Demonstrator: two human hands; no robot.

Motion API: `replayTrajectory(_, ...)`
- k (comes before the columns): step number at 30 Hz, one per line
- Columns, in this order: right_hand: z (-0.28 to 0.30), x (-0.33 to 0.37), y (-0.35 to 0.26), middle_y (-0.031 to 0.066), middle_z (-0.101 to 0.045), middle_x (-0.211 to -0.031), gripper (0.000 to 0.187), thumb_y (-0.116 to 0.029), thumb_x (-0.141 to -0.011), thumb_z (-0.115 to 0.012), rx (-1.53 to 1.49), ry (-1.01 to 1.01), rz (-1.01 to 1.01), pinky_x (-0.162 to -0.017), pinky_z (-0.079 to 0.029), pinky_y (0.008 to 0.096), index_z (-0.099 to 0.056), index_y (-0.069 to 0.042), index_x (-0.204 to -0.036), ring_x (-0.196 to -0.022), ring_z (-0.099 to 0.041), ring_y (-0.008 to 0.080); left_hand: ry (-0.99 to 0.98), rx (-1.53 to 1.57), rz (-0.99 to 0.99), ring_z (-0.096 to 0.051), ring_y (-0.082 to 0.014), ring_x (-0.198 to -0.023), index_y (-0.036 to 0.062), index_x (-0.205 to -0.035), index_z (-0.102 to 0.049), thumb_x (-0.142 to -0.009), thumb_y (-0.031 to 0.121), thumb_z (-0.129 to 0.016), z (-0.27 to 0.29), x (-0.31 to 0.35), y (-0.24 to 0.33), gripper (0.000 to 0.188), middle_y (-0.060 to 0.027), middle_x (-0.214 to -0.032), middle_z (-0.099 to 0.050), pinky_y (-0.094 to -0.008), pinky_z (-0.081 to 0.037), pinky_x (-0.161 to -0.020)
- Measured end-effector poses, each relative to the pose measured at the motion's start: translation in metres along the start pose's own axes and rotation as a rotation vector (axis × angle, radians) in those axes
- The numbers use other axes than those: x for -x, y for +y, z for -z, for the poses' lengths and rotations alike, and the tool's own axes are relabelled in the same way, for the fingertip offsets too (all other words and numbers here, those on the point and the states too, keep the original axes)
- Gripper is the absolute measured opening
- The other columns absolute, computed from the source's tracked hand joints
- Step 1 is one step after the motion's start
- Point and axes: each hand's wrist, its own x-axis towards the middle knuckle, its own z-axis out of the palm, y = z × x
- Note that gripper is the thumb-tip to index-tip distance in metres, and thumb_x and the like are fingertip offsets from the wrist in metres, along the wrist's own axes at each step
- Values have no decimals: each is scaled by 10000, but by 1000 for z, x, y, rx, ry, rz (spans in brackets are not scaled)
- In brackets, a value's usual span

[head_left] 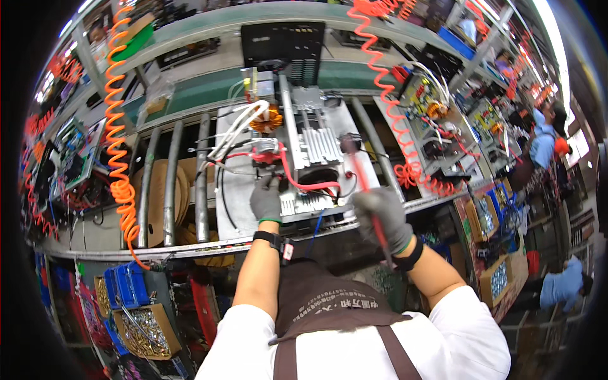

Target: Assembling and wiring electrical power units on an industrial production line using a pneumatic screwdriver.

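In front of me, a partly built electrical unit (320, 147) with silver finned heat sinks lies on a pale base plate (231, 218). My left hand (266, 199), in a grey glove, is at its near left side, fingers curled by a thick red cable (288, 171). What those fingers hold, if anything, is hidden. In the other grey glove, my right hand (382, 218) grips a long red tool (361, 174) with a dark end over the unit's right side. Motion blurs this tool, so its exact kind does not show. White cables (237, 130) and a copper coil (269, 118) stand at the unit's far left.
Metal rollers (171, 183) carry the work along the bench. An orange coiled hose (116, 126) hangs at left, a red one (383, 82) at right. Another unit (437, 120) stands to the right. Screw boxes (166, 329) and blue bins (130, 284) sit low left. Other people (543, 142) are far right.
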Motion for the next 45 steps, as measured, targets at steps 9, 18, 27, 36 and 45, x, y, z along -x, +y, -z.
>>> replayTrajectory(9, 213, 107, 27, 246, -554, -1188, 590, 20, -821, -504, 1158, 934, 692, -977, -453, 421, -411, 0, -1404, -1100, -554, 390, -125, -100, -257, -584, -252, -1174, -32, -1302, -555, -953, 203, -632, 5, -33, -38, 428, -148, -1289, -624, -335, -428, -1034)
replayTrajectory(18, 509, 346, 44, 135, -688, -1048, 221, -81, -880, -620, 870, 1871, 533, -916, -505, 358, -695, -30, -1082, -1007, -657, 255, 139, -315, -487, -670, -238, -922, 12, -1134, -690, -972, 228, -553, 6, 76, 29, 303, -165, -1020, -709, -393, -533, -850)
replayTrajectory(27, 719, 430, 71, 127, -684, -1051, 190, -124, -891, -646, 942, 2039, 332, -892, -520, 354, -732, -105, -1060, -990, -666, 269, -15, -659, -256, -639, -271, -1025, 13, -1157, -650, -921, 233, -590, -31, 170, 66, 328, -168, -1150, -676, -468, -506, -865)
replayTrajectory(36, 797, 411, 100, 141, -676, -1065, 169, -159, -874, -655, 1003, 1958, 139, -871, -524, 385, -732, -117, -1019, -992, -655, 318, -152, -722, -176, -633, -277, -1034, 9, -1154, -649, -918, 230, -599, -48, 184, 76, 328, -165, -1160, -671, -463, -509, -864)
replayTrajectory(45, 752, 409, 88, 29, -698, -1042, 202, -141, -913, -662, 24, 1532, 209, -758, -507, 244, -685, -80, -1104, -868, -658, 136, -326, -438, -323, -610, -265, -1038, -9, -1181, -657, -955, 204, -611, -110, 181, 77, 314, -140, -1159, -637, -361, -548, -851)
